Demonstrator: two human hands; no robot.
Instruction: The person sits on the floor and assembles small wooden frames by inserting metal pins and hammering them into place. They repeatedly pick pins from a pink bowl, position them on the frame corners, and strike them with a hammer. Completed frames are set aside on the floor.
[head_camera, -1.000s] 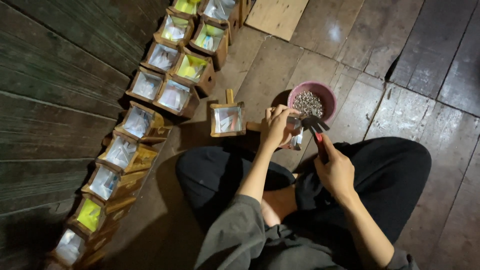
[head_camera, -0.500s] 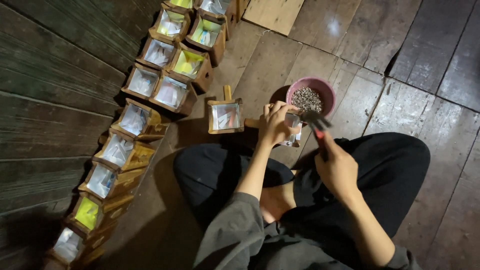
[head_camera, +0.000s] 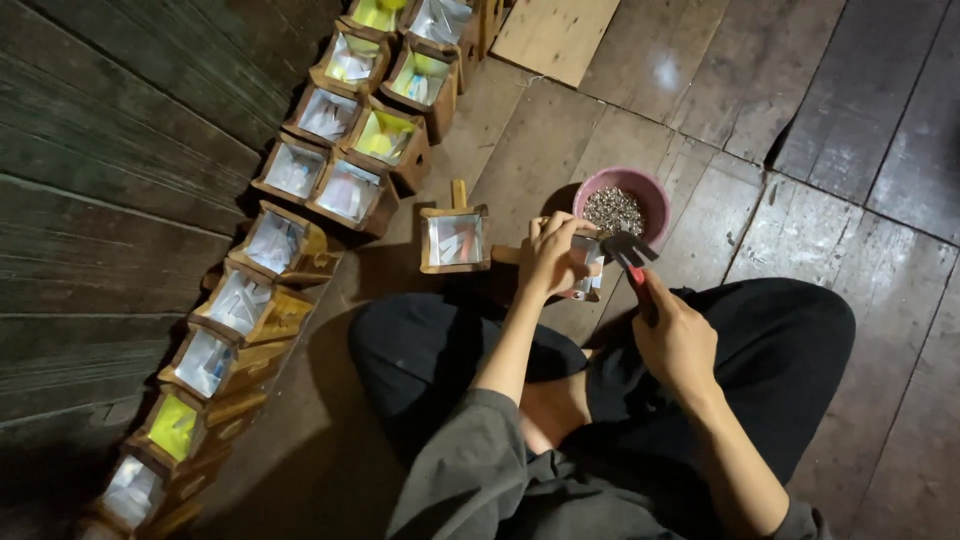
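Both hands work over the lap: the left hand (head_camera: 553, 255) grips a small wooden box (head_camera: 583, 268) with a shiny lining, and the right hand (head_camera: 678, 340) is closed around red-handled pliers (head_camera: 630, 258) whose tip meets that box. Just beyond sits a pink bowl (head_camera: 648, 192) of small silver pellets (head_camera: 612, 209). Another wooden box (head_camera: 455, 240) stands beside it; rows of similar boxes (head_camera: 300, 220) line the floor.

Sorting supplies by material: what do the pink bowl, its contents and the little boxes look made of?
Bowl: probably plastic, a smooth matte pink rim. Its contents: likely metal, small silvery glinting bits; kind unclear. Boxes: wood, with tan grain and square frames, each lined with something shiny, perhaps foil or film.
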